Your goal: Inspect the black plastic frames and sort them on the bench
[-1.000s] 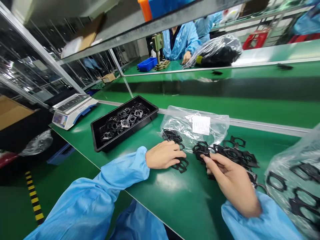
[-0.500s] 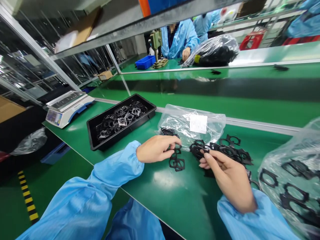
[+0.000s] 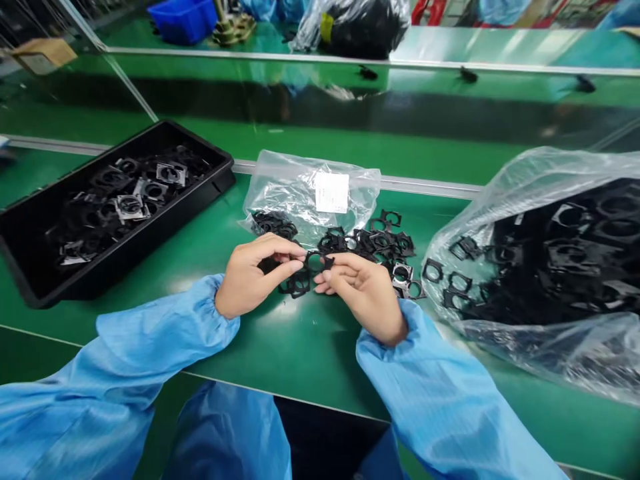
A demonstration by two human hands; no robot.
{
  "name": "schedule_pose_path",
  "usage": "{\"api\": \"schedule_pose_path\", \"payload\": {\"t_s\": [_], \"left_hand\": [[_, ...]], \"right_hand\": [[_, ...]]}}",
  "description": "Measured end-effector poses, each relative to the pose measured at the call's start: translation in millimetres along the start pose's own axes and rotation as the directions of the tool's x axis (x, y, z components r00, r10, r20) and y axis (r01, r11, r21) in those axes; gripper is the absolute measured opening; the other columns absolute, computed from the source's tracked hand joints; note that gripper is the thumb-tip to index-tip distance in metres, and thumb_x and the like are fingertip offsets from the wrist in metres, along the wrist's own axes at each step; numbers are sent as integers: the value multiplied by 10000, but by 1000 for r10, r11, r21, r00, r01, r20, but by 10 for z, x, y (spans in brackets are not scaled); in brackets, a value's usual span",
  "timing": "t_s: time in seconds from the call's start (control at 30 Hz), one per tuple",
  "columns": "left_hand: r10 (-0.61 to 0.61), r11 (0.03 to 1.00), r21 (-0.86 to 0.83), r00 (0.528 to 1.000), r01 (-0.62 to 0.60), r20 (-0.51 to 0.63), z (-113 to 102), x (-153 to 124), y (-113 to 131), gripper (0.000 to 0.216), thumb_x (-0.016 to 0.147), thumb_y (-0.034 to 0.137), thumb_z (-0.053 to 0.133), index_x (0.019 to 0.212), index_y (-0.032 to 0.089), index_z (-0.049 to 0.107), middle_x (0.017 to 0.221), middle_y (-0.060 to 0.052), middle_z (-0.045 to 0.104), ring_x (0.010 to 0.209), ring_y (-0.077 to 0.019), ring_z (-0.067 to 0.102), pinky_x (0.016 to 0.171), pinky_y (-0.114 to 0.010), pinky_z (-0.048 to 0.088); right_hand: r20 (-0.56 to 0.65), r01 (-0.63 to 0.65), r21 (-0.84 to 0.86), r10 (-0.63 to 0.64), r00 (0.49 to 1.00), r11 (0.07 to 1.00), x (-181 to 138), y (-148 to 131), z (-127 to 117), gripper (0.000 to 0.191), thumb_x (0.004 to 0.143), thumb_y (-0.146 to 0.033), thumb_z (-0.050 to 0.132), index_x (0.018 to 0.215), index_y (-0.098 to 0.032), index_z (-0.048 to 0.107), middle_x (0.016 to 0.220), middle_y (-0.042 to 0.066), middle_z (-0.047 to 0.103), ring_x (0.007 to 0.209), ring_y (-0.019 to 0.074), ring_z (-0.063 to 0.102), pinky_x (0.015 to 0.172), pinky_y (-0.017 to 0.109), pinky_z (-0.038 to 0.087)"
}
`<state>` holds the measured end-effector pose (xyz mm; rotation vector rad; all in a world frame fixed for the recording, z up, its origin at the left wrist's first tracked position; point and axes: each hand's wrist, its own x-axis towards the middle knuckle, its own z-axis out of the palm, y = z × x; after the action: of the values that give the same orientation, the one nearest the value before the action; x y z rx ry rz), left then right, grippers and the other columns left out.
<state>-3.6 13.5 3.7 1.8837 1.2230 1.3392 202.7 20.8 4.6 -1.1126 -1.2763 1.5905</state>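
Observation:
Between my two hands is a small black plastic frame with a round hole (image 3: 316, 261). My left hand (image 3: 257, 272) pinches its left edge between thumb and fingertips. On the opposite edge, my right hand (image 3: 363, 288) grips it with thumb and forefinger. Just below it, a few loose black frames (image 3: 296, 285) lie on the green bench top, partly covered by my left hand. Behind my right hand spreads a pile of similar black frames (image 3: 395, 245). Another heap of dark parts (image 3: 274, 225) sits beyond my left hand, at the mouth of a clear plastic bag (image 3: 295, 179) with a white label.
A black tray (image 3: 170, 220) with many frames stands at the left. On the right lies a large open plastic bag (image 3: 515, 163) full of black frames (image 3: 570, 250). A metal strip (image 3: 430, 187) runs behind the work area. Farther back are a blue bin (image 3: 185, 20) and a wrapped black bundle (image 3: 367, 30).
My hands have come together, and both now hold one black frame. Before, my left hand hovered by the loose frames while my right was at the pile. The view has tilted down and shifted right.

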Motion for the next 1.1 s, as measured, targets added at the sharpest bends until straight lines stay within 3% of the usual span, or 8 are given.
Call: {"api": "schedule_pose_path", "payload": {"t_s": [0.23, 0.4, 0.63, 1.1], "left_hand": [[-75, 990, -122, 997, 71, -28, 85, -33, -45, 137, 897, 303, 778, 948, 176, 777, 853, -32, 776, 760, -131, 733, 697, -218, 619], [10, 1000, -28, 1000, -10, -11, 78, -32, -84, 114, 912, 295, 760, 910, 182, 773, 844, -39, 774, 756, -142, 711, 689, -248, 594], [120, 992, 36, 992, -119, -30, 72, -38, -71, 18, 897, 188, 770, 892, 179, 754, 834, -26, 766, 746, -129, 686, 678, -242, 550], [195, 978, 70, 981, -194, -3, 58, -25, -76, 93, 876, 98, 766, 921, 179, 757, 855, -7, 725, 735, -102, 649, 682, -221, 536]], "right_hand": [[93, -46, 27, 44, 995, 999, -17, 62, 14, 363, 799, -409, 849, 1045, -192, 696, 790, 28, 794, 695, 185, 782, 719, 328, 642], [132, -56, 69, 47, 990, 996, -28, 86, 28, 356, 794, -350, 861, 1069, -200, 692, 792, 12, 788, 714, 186, 787, 778, 342, 637], [146, -19, 94, 5, 989, 995, -42, 87, 49, 291, 814, -287, 836, 1047, -193, 690, 770, 7, 777, 692, 168, 773, 741, 308, 623], [161, 48, 23, -51, 986, 999, -41, 131, 36, 339, 868, -405, 804, 1104, -180, 708, 827, 40, 786, 739, 178, 786, 765, 319, 642]]}}
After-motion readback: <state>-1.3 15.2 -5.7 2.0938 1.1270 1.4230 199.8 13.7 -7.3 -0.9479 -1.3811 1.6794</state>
